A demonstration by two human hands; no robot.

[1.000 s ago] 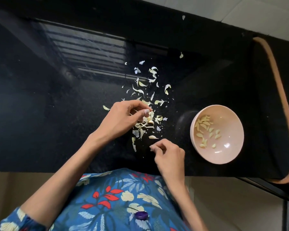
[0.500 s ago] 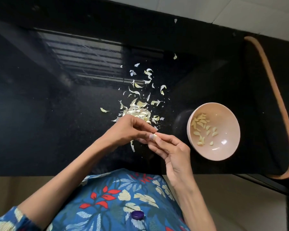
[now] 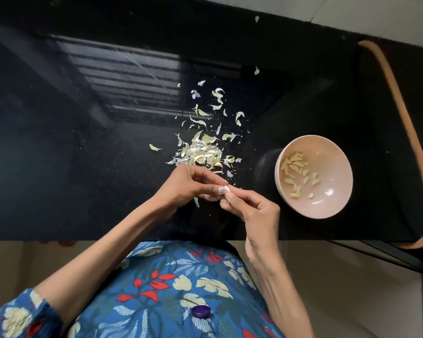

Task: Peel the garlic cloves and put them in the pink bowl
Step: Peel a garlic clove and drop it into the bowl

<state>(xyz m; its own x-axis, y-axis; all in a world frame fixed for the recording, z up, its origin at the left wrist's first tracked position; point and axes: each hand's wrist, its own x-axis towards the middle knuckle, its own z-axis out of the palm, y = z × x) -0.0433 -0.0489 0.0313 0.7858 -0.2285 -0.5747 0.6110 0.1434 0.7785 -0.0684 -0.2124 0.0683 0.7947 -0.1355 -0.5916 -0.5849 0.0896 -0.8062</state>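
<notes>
Currently one garlic clove (image 3: 227, 190) is pinched between both hands, held over the worktop (image 3: 83, 167) close to its front edge, about mid-width. The left hand (image 3: 188, 189) closes on it from the left, with thumb and forefinger tips on the clove. The right hand (image 3: 254, 211) grips it from the right, fingers curled. Fingertips hide most of the clove, so I can't tell how much skin is on it.

The pink bowl (image 3: 335, 167) stands on the worktop near the right hand, not touching it, towards the right end and near the front edge. Peeled cloves (image 3: 293, 167) lie inside, bunched on the left inner wall, with a few loose ones nearer the centre.

A pile of peels (image 3: 203, 152) lies just behind the left hand. It is dense by the knuckles and thins out towards the back edge, with stray flakes further back. One peel strip (image 3: 196, 202) lies under the hands.

The worktop is black and glossy, with a slatted reflection on its left-back part. An orange-brown curved band (image 3: 401, 113) runs round the right end. A blue floral garment (image 3: 169, 289) with a purple button (image 3: 201, 311) is at the front edge.
</notes>
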